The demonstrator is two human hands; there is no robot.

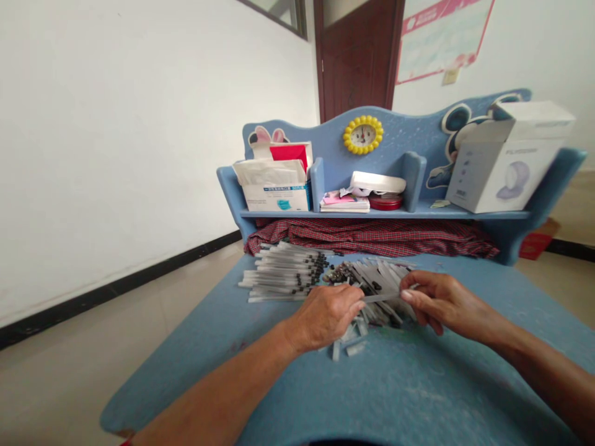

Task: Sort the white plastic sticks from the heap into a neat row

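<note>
Take the held tube as the clock's middle, twelve pointing away from the person. On the blue table (418,384), small clear caps (356,348) lie at seven o'clock, nearest the person. The left hand (328,314), at nine, has its fingers closed round one end of the pale tube (380,298); the right hand (432,301), at three, pinches the other end between thumb and forefinger. Keeping both ends in line and the grip light would likely serve best, since so slim a tube could bend or slip. Just beyond, at twelve, is a jumbled pile (379,272); at ten, pens (279,272) lie side by side, dark ends toward the pile. Farther, at twelve, lies checked cloth (372,236).
</note>
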